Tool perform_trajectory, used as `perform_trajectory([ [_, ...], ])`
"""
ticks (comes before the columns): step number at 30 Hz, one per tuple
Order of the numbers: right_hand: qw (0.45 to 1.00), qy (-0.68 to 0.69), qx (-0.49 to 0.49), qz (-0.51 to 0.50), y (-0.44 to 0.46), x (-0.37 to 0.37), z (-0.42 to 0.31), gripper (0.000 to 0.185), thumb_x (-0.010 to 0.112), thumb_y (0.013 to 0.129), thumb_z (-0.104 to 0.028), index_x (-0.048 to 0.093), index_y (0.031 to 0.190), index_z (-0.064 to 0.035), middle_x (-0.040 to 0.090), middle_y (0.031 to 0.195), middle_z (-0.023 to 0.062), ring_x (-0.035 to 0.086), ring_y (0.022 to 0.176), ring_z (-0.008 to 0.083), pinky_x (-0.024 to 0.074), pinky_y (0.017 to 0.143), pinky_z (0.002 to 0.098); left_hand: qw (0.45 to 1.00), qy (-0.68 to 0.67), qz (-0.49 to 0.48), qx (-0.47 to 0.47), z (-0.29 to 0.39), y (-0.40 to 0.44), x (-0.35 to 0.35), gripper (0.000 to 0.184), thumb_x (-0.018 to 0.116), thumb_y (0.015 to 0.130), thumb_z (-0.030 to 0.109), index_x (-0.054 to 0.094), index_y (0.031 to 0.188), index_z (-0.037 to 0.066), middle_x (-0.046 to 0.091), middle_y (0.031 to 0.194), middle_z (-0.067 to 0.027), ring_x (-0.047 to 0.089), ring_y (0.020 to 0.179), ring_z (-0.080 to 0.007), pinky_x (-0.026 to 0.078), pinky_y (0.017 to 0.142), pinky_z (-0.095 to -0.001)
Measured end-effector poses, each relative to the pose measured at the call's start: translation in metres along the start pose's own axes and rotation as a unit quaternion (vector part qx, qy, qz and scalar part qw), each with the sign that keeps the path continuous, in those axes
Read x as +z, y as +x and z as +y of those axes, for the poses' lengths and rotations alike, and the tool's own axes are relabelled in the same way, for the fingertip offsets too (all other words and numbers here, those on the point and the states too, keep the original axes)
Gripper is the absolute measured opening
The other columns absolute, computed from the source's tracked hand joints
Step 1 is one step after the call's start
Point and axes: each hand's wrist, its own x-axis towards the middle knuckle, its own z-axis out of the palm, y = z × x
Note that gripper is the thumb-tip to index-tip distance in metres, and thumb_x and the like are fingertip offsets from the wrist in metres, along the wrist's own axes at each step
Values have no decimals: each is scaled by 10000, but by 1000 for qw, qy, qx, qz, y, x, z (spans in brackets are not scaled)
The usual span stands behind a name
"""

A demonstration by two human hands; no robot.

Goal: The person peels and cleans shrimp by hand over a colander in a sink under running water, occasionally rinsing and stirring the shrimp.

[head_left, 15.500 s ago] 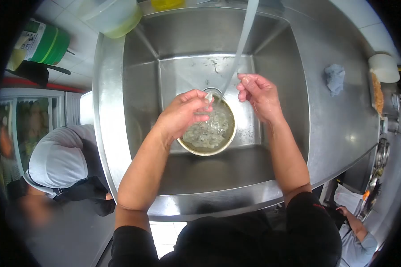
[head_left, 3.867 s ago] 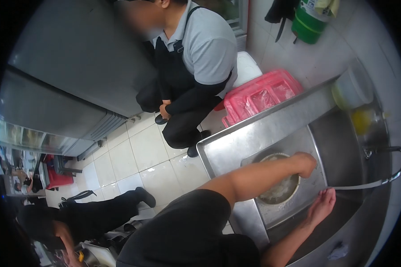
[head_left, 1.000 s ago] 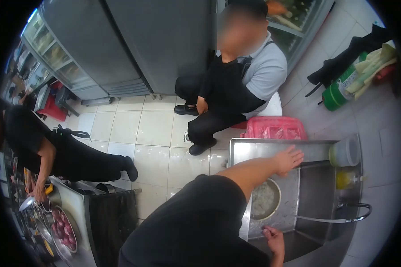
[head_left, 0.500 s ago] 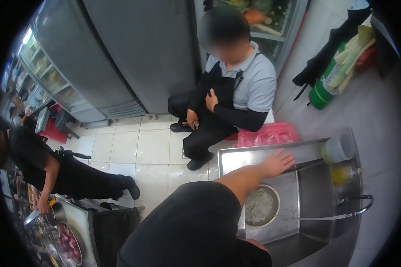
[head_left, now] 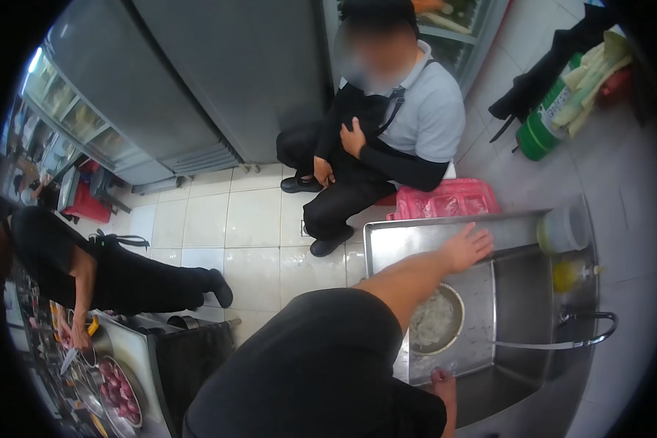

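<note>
My left hand (head_left: 468,247) is stretched out over the far part of the metal sink (head_left: 522,306), fingers spread and holding nothing. Below that forearm, a round metal bowl (head_left: 456,321) with pale, translucent pieces (head_left: 432,325) stands in the sink, partly hidden by the arm. My right hand (head_left: 443,381) is low in the sink, close to the bowl, with its fingers curled in; anything inside them is too small to make out. A thin stream of water (head_left: 529,344) runs from the curved faucet (head_left: 604,330) toward the bowl.
A seated person (head_left: 387,124) is beyond the sink, beside a pink plastic bag (head_left: 449,198). A plastic tub (head_left: 564,229) and a yellow bottle (head_left: 566,277) line the sink's edge. At left, another person (head_left: 87,277) works with a knife near a bowl of red onions (head_left: 119,390).
My right hand has come into view from beneath my arm, beside the bowl. My left hand stays spread over the sink. The whole view has shifted slightly.
</note>
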Motion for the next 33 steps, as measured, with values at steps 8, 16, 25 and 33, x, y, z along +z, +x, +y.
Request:
perform_trajectory([
  [8, 754, 655, 7, 46, 167, -76, 28, 70, 564, 959, -65, 608, 987, -18, 634, 897, 64, 641, 779, 158, 587, 717, 233, 1000, -14, 6, 6, 0, -3, -13, 567, 454, 931, 186, 370, 1482, 82, 311, 1582, -120, 259, 1480, -274, 170, 1192, -544],
  [16, 555, 775, -182, 239, 224, -133, 31, 149, 583, 950, 10, 539, 1078, 71, 607, 1069, 165, 617, 1014, 241, 567, 925, 320, 1000, 7, 21, 14, -2, -3, -7, 581, 465, 921, 178, 360, 1483, 73, 312, 1579, -127, 268, 1475, -275, 183, 1184, -546],
  [25, 418, 883, -60, 207, 202, -104, 25, 103, 570, 946, -16, 565, 1024, 52, 615, 1012, 139, 613, 1025, 247, 565, 907, 341, 1000, 23, -12, 13, 0, -3, -14, 578, 451, 929, 176, 355, 1489, 74, 306, 1583, -125, 262, 1479, -271, 176, 1187, -546],
  [33, 590, 792, -61, 148, 183, -74, 24, 256, 540, 941, -210, 611, 1113, -35, 640, 1060, 103, 599, 977, 224, 519, 879, 350, 1000, -6, 2, 23, -7, 2, 7, 585, 463, 911, 141, 358, 1482, 70, 312, 1575, -148, 272, 1477, -298, 193, 1180, -574],
])
